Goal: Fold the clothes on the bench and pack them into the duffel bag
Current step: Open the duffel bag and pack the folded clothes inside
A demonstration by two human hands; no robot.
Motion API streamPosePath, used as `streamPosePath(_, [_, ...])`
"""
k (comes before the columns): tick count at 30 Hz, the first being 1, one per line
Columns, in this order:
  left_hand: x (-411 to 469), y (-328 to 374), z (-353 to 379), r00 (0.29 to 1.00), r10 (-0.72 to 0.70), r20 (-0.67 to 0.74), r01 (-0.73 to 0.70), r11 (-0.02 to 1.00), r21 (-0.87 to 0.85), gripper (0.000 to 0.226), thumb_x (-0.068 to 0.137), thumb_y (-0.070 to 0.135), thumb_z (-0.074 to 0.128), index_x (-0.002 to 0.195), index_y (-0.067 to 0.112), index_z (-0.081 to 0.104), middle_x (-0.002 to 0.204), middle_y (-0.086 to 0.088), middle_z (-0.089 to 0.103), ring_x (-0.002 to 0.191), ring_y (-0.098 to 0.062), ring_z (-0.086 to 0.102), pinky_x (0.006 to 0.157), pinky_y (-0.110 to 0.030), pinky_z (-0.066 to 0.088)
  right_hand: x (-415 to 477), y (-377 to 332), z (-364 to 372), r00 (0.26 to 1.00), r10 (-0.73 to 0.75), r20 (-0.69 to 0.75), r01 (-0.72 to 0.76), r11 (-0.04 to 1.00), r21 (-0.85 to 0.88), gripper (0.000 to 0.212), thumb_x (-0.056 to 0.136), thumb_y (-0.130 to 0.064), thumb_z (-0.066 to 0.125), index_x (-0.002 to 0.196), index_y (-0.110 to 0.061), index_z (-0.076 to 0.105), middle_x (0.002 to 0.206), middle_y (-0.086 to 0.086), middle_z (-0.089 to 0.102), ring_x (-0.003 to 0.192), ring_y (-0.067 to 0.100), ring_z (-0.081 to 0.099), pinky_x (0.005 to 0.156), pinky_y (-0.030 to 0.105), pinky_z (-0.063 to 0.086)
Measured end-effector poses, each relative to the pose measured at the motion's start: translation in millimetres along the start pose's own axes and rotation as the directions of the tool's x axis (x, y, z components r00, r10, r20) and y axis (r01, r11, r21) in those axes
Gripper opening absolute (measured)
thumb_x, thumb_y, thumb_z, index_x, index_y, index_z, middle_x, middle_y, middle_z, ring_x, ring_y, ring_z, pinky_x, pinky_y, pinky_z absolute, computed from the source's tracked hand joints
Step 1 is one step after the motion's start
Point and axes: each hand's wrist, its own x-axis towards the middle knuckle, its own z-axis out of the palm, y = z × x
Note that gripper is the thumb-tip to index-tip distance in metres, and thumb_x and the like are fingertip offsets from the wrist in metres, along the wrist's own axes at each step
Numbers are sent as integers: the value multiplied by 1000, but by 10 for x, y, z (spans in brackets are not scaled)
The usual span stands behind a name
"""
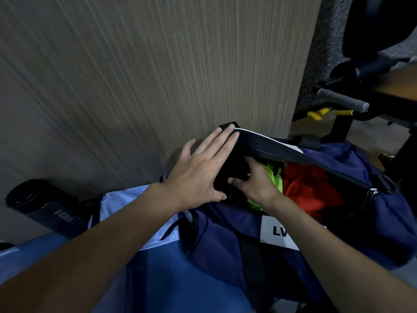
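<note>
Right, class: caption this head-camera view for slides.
Left hand presses and right hand holds a black garment in the open navy duffel bag, beside a neon-green garment and a red garment.

The bag (225,245) sits open on the bench (146,279), close against the wall (135,86) behind it. A tube (42,204) lies to its left at the wall's foot, and a gym machine (352,105) stands behind it to the right. In the bag's left end a garment (228,168) is between the left hand (198,175), flat on its outer side, and the right hand (255,179), gripping it inside the opening; more clothes (311,186) lie to its right.
</note>
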Motion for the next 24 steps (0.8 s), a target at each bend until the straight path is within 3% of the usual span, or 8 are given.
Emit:
streamPosePath(2, [-28,-19,-8,1000,-5,-7,5,1000,3,141,59,57,84,157,25,-12,164,13,-21,152,-8,-13,119,-55,20,43,-15,5,997,11,82,-10,1000,-10,69,84,-10,75,143,-8,40,122,-2,54,111,8,48,83,8,33])
streamPosePath(4, [-56,-36,-12,1000,-3,-10,3,1000,3,141,60,58,84,157,25,-12,164,13,-21,152,-8,-13,118,-56,20,66,11,-5,997,12,73,-6,998,-70,64,85,-12,73,141,-7,42,123,2,58,115,15,54,84,12,36])
streamPosePath(10, [-86,-46,0,999,-5,-44,5,1000,-8,140,59,56,85,158,24,-9,165,12,-18,153,-9,-10,117,-58,22,169,-12,117,986,4,-168,-42,975,-220,68,81,-35,76,137,-11,45,134,17,55,127,33,49,100,28,38])
streamPosePath(14, [-94,-53,2,999,-5,-41,4,1000,-14,139,60,54,84,158,24,-10,165,12,-19,152,-9,-11,117,-59,21,193,-105,132,981,-16,-191,-27,975,-221,42,85,-12,70,125,-5,58,124,16,63,119,32,56,93,24,38])
streamPosePath(17, [-84,-52,-5,999,0,-47,0,1000,-1,139,60,54,84,158,23,-10,165,11,-20,153,-9,-11,117,-59,21,160,-156,129,982,-64,-180,74,996,49,35,84,1,68,118,-7,65,115,9,66,109,21,60,87,14,40])
streamPosePath(19, [-81,-64,-1,999,2,-51,-1,1000,6,140,60,54,85,158,23,-10,165,11,-20,153,-10,-10,117,-59,22,157,-100,134,989,-20,-146,46,983,177,37,84,4,66,119,-8,64,115,5,65,105,16,59,87,14,42])
streamPosePath(22, [-89,-70,9,998,-7,-57,7,1000,8,141,59,55,85,158,24,-10,164,12,-20,153,-9,-9,115,-60,24,183,9,115,994,110,-23,-108,991,73,43,85,0,65,127,-8,57,116,5,63,102,16,59,82,21,45])
streamPosePath(24, [-94,-64,27,998,-7,-59,8,1000,3,141,59,55,85,158,24,-11,164,12,-21,153,-9,-9,115,-60,24,209,30,111,994,113,-15,-113,993,-22,43,85,-5,69,126,-8,56,114,4,64,102,19,61,83,23,47])
